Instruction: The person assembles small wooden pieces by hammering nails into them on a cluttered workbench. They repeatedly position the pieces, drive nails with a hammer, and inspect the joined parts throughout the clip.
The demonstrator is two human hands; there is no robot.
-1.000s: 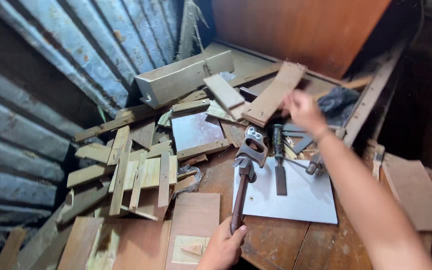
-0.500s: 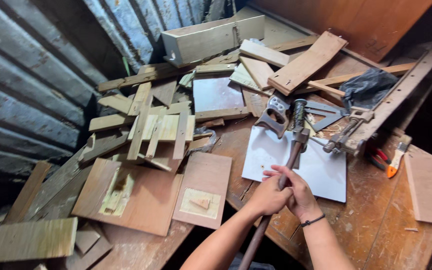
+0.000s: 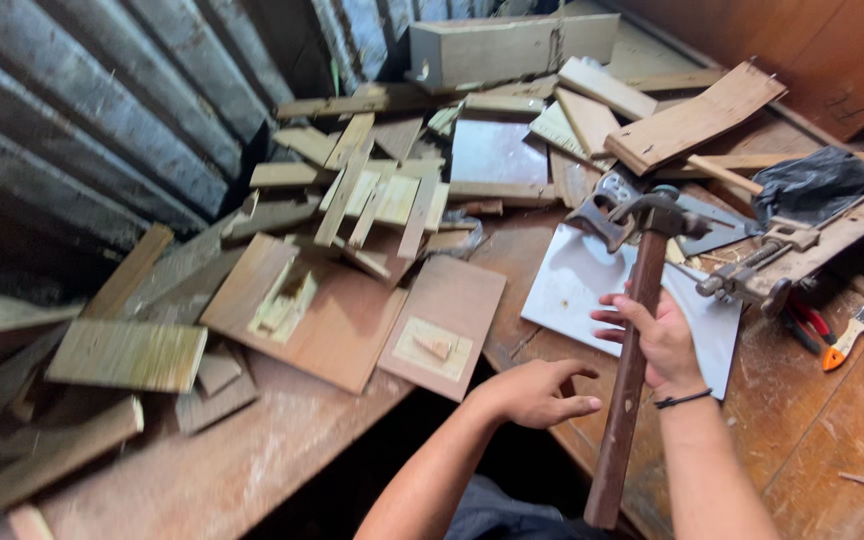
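My right hand (image 3: 660, 342) grips the long wooden handle of a claw hammer (image 3: 642, 320), holding it upright and slightly tilted, its dark metal head above a white board (image 3: 577, 290). My left hand (image 3: 534, 392) hovers just left of the handle, fingers loosely spread, holding nothing. Both hands are over the near edge of a worn wooden workbench (image 3: 782, 430).
Many wood offcuts and small boards (image 3: 372, 200) are piled at the left against a corrugated metal wall (image 3: 102, 120). A square brown panel (image 3: 444, 325) lies near my left hand. A metal clamp (image 3: 762, 270), pliers (image 3: 812, 325), a black bag (image 3: 814, 182) and a long box (image 3: 512, 45) lie beyond.
Both hands held the hammer handle half a second ago; my left hand has let go and moved left. The hammer has been lifted upright in my right hand.
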